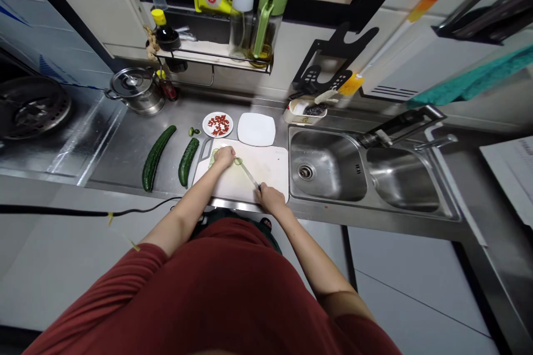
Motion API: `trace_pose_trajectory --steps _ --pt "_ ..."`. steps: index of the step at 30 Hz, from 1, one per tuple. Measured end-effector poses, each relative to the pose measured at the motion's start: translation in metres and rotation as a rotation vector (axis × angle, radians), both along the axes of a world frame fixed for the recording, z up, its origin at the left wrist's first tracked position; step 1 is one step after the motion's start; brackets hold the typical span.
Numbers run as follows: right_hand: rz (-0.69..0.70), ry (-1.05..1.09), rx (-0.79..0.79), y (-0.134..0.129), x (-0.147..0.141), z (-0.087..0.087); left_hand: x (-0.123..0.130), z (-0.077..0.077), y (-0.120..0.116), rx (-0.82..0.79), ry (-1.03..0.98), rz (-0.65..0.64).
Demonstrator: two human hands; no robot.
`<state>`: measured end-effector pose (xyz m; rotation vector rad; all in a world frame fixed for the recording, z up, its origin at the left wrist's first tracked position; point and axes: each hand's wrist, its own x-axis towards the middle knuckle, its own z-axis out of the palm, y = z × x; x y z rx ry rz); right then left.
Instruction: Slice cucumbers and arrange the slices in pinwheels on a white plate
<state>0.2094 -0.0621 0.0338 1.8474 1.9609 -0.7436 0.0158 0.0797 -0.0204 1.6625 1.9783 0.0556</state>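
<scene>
A knife [250, 177] lies low over the white cutting board [266, 163], its handle gripped in my right hand [271, 198]. Near the blade's tip is a round cucumber slice [238, 161]; I cannot tell whether it sticks to the blade. My left hand [225, 157] is closed on the board just left of that slice, its fingers curled downward, and what they hold is hidden. Pale green cucumber slices [212, 157] show at its left side. Left of the board lie a shorter cucumber [189, 162] and a longer whole cucumber [159, 158].
Behind the board stand a plate of chopped red pieces [219, 124] and a white square plate [256, 129]. Small cucumber ends [194, 131] lie nearby. A double sink [328, 169] is at right; a steel pot [137, 90] stands back left, below a condiment shelf [216, 52].
</scene>
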Motion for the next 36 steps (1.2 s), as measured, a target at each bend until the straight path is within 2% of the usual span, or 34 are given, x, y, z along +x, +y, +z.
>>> trace_pose_trajectory --steps 17,29,36 --pt "-0.010 -0.014 0.000 -0.022 0.015 0.007 0.000 0.002 -0.002 0.010 -0.022 -0.014" --pt "-0.002 -0.012 -0.017 -0.020 0.017 0.011 0.000 0.001 -0.001 0.009 -0.029 -0.009" --pt "-0.016 0.007 -0.018 -0.009 0.006 0.007 -0.001 -0.001 -0.001 0.021 -0.024 -0.022"
